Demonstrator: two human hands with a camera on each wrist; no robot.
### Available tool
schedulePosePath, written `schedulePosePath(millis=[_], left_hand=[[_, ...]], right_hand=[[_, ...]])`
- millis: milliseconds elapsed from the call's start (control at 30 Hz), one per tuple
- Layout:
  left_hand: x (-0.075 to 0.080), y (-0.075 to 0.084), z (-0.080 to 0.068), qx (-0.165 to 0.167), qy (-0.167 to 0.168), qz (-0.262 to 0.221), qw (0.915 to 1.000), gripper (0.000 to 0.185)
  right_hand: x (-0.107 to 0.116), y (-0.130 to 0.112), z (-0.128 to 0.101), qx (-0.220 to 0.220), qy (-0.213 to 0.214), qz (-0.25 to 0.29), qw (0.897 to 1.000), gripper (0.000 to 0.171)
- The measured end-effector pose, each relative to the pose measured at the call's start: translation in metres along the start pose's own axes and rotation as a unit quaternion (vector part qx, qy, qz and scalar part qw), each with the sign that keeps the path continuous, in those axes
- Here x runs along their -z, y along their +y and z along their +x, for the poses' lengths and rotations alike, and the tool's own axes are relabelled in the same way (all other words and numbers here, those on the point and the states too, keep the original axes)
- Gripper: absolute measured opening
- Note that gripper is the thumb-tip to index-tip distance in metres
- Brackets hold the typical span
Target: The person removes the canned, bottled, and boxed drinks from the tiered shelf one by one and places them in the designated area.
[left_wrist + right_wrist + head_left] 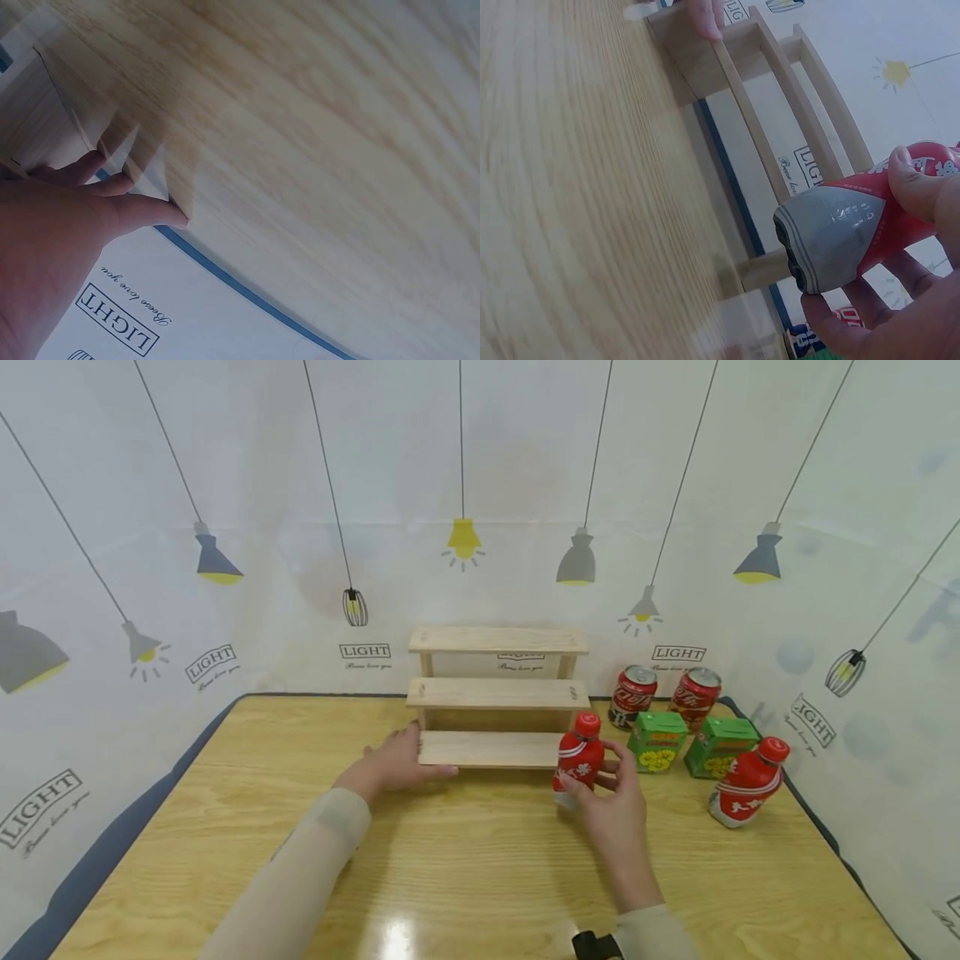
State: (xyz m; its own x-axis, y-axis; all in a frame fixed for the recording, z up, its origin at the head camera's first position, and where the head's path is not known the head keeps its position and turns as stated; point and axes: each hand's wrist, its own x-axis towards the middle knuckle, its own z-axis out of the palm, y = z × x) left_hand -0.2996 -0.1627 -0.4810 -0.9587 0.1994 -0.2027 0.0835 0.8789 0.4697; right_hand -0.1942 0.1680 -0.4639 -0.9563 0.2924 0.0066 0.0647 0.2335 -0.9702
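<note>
1. Right hand wrapped round a red bottle, lifted off the table just by the rack's right end.
2. Left hand flat, fingers straight, resting on the wooden step rack, bottom step's left end.
3. Second red bottle, two green cartons and two cans off to the right.

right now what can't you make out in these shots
- Head view: the right hand covers the lower part of the red bottle, so whether it is off the table is unclear here.
- Head view: print on the two cans and green cartons is too small to read.
- Left wrist view: the left hand hides part of the wooden rack; the picture is blurred.
- Right wrist view: the bottle's cap is cut off by the edge.
</note>
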Motion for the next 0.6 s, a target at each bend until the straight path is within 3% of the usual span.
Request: schedulePosePath(millis=[600], left_hand=[[0.000,0.000,-0.001,0.001,-0.004,-0.003,1.0000,0.130]], right_hand=[[0.036,0.027,0.006,-0.004,0.067,-0.003,0.998,0.073]])
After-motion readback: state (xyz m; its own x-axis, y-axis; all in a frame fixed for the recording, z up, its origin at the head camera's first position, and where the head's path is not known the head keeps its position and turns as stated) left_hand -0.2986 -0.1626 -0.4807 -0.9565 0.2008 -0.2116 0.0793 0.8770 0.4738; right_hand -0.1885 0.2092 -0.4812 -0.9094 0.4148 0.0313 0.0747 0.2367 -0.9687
